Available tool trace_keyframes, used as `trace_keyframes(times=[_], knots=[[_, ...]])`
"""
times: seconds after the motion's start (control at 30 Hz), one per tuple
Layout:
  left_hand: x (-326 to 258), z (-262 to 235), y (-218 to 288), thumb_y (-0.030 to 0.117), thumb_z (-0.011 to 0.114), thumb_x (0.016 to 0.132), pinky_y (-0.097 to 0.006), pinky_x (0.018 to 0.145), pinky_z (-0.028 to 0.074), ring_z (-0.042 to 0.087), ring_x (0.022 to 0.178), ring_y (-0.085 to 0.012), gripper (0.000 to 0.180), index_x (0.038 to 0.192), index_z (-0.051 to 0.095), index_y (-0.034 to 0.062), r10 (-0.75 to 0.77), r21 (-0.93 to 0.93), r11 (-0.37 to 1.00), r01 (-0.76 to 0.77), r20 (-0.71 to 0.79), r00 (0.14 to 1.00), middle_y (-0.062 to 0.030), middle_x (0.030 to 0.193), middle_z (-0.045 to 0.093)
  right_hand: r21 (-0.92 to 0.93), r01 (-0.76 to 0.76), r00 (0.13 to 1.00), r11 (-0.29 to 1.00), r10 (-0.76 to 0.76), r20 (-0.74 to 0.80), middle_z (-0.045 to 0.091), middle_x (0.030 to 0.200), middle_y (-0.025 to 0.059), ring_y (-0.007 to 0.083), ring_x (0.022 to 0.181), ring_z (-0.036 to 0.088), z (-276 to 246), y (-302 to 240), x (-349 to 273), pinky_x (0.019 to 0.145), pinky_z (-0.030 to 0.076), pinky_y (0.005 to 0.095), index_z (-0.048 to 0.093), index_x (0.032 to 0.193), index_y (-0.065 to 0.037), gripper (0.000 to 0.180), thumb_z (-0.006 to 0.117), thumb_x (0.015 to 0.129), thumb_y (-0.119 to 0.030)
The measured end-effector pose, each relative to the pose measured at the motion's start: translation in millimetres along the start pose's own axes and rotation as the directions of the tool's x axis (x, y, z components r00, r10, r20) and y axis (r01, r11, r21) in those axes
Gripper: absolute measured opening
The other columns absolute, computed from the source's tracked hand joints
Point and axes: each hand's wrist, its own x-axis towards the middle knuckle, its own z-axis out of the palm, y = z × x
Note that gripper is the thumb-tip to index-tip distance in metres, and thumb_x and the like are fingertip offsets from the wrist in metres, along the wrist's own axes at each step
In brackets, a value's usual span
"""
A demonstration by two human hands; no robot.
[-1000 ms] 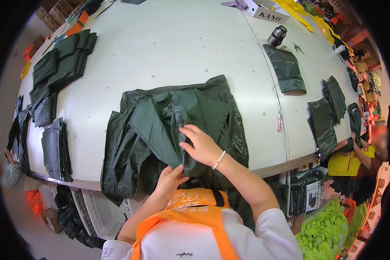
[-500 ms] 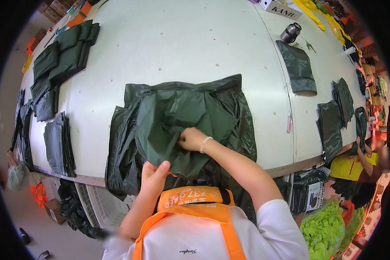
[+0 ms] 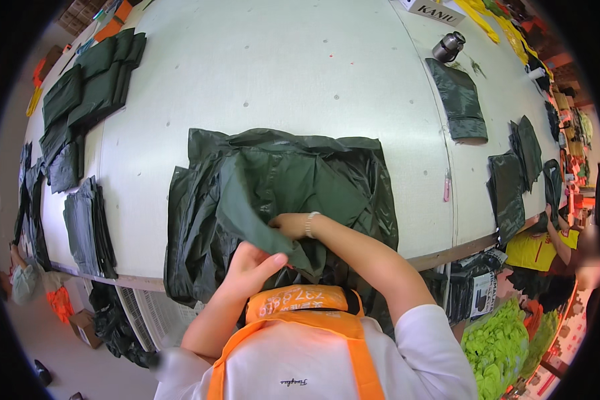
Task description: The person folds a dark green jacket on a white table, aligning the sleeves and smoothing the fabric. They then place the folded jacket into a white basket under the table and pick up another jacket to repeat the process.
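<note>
The left hand (image 3: 252,268) pinches the near edge of a dark green cloth (image 3: 303,177) between thumb and fingers. The right hand (image 3: 292,225) reaches under a fold; its fingertips are hidden, so its grip cannot be told. The cloth lies rumpled at the near edge of a broad white table (image 3: 300,80). Folded green piles (image 3: 90,227) line the table's left side. To the right are a pink tool (image 3: 447,187), a folded piece (image 3: 461,100) and a metal bottle (image 3: 449,47). Below the table are white crates (image 3: 160,313), left, and a lime heap (image 3: 497,343), right, near a person in yellow (image 3: 537,252).
</note>
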Motion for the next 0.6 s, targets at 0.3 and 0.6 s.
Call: trace_keyframes(times=[0.3, 0.6], knots=[[-10.4, -106.8, -37.7, 0.008, 0.057, 0.083, -0.017, 0.057, 0.044, 0.057, 0.075, -0.0078, 0.044, 0.124, 0.041, 0.0098, 0.208, 0.419, 0.898, 0.135, -0.674, 0.709, -0.0065, 0.115, 0.053, -0.329, -0.065, 0.549, 0.942, -0.242, -0.800, 0.056, 0.108, 0.0158, 0.0316, 0.097, 0.055, 3.9, -1.8, -169.9, 0.089, 0.044, 0.0369, 0.056, 0.111, -0.005, 0.045, 0.056, 0.068, 0.004], [30.1, -82.0, -8.1, 0.003, 0.045, 0.093, -0.024, 0.083, 0.043, 0.056, 0.094, -0.0117, 0.016, 0.099, 0.059, -0.0015, 0.591, 0.513, 0.775, -0.368, -0.385, 0.709, -0.0086, 0.109, 0.062, -0.207, 0.070, 0.342, 0.976, -0.219, -0.914, 0.063, 0.097, 0.0131, 0.0300, 0.090, 0.062, 35.8, -0.3, -132.7, 0.075, 0.050, 0.0345, 0.063, 0.098, -0.005, 0.026, 0.052, 0.077, 0.005]])
